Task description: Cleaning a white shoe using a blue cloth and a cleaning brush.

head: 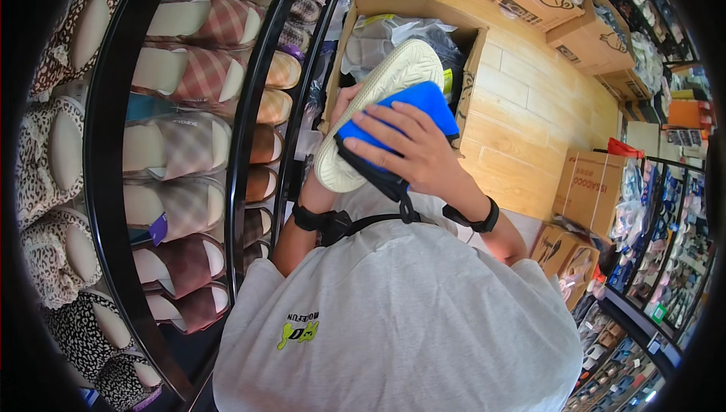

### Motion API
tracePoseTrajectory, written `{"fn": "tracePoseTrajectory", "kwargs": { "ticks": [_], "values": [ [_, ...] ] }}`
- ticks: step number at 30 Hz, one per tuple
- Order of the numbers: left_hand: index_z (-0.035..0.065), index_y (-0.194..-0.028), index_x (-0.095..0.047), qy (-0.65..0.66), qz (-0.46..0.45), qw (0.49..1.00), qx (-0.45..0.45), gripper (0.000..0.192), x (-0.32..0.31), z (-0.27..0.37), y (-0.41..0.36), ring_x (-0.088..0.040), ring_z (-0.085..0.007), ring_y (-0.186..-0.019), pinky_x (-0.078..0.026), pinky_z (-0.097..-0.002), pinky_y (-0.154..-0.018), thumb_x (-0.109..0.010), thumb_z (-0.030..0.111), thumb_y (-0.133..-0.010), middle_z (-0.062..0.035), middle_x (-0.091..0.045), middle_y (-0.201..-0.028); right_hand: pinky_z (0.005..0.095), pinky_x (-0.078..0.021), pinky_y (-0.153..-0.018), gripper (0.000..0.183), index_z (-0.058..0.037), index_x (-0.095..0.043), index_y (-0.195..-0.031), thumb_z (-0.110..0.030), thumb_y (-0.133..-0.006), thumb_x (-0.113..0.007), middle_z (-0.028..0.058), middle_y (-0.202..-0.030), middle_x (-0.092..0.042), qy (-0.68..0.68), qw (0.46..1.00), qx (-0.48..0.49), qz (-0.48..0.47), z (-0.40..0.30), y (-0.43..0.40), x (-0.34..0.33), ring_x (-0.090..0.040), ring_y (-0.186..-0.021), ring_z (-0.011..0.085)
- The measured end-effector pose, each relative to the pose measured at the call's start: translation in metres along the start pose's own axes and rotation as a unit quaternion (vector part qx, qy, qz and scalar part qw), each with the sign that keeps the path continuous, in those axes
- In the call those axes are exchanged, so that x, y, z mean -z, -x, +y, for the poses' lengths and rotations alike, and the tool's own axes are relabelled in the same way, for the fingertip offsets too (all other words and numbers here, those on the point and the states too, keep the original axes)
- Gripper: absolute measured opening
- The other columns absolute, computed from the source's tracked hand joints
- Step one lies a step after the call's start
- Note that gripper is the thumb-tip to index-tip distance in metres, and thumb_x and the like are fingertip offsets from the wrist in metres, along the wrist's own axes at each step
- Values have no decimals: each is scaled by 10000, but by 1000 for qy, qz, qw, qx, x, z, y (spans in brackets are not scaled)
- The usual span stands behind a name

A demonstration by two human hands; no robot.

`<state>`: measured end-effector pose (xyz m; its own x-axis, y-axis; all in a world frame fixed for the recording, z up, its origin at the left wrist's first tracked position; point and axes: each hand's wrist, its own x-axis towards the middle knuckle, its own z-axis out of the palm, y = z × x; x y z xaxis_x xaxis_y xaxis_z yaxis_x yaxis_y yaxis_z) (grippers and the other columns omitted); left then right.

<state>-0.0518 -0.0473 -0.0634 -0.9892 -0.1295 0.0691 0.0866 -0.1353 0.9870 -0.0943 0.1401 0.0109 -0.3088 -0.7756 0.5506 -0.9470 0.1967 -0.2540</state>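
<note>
A cream slipper point(417, 60) is held tilted in front of my chest, its patterned sole facing the camera. My left hand point(345, 103) grips it from behind at the left edge; most of that hand is hidden by the slipper. Over the sole lies a bright blue pad point(428, 97) with a black edge and a black hanging loop point(406, 211). My right hand point(411, 142) rests on this pad with fingers spread across it and presses it against the slipper. Both wrists wear black bands.
To the left, a black-framed rack point(238, 128) holds rows of slippers. Beyond my hands, an open cardboard box point(473, 80) contains bagged slippers. Closed boxes point(590, 185) stand along the right, by more shoe racks point(675, 230). Wooden-look flooring point(510, 128) lies between.
</note>
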Motion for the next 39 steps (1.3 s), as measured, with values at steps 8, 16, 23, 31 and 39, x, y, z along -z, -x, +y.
{"fn": "tracePoseTrajectory", "kwargs": {
  "ticks": [8,16,23,31,39],
  "values": [
    [55,-1511,-488,6,3,1000,-17,450,-11,-5,7,-633,-203,-1312,-538,-366,-1127,-634,132,-1092,-117,-631,-1425,498,-428,-1208,638,-185,-683,-1480,-160,-844,-720,100,-1548,-635,16,999,-38,8,10,8,6,-605,-1426,309],
    [66,-1519,-472,46,-12,999,15,449,-16,-7,9,-625,-184,-1296,-531,-351,-1128,-608,101,-1093,-97,-625,-1412,499,-433,-1212,643,-189,-668,-1496,-172,-854,-696,107,-1542,-640,-18,1000,12,-10,0,20,6,-614,-1411,318],
    [59,-1520,-472,25,-5,1000,14,591,-27,-5,14,-616,-211,-1327,-503,-377,-1158,-759,167,-1015,-109,-622,-1415,521,-451,-1187,620,-176,-682,-1478,-175,-859,-709,100,-1539,-638,11,996,-77,33,6,20,14,-610,-1404,333],
    [33,-1522,-454,119,-23,989,90,476,-29,-20,13,-613,-214,-1328,-516,-376,-1151,-643,140,-1098,-121,-592,-1450,503,-434,-1212,613,-193,-670,-1493,-181,-880,-660,108,-1519,-647,-46,999,-16,9,-15,38,3,-620,-1398,309],
    [37,-1511,-457,43,-51,998,22,466,-40,-9,16,-632,-205,-1300,-542,-371,-1128,-642,150,-1099,-115,-615,-1409,499,-454,-1194,590,-194,-693,-1461,-164,-872,-681,100,-1521,-645,-17,997,-66,48,-27,48,6,-624,-1388,311]
  ]
}}
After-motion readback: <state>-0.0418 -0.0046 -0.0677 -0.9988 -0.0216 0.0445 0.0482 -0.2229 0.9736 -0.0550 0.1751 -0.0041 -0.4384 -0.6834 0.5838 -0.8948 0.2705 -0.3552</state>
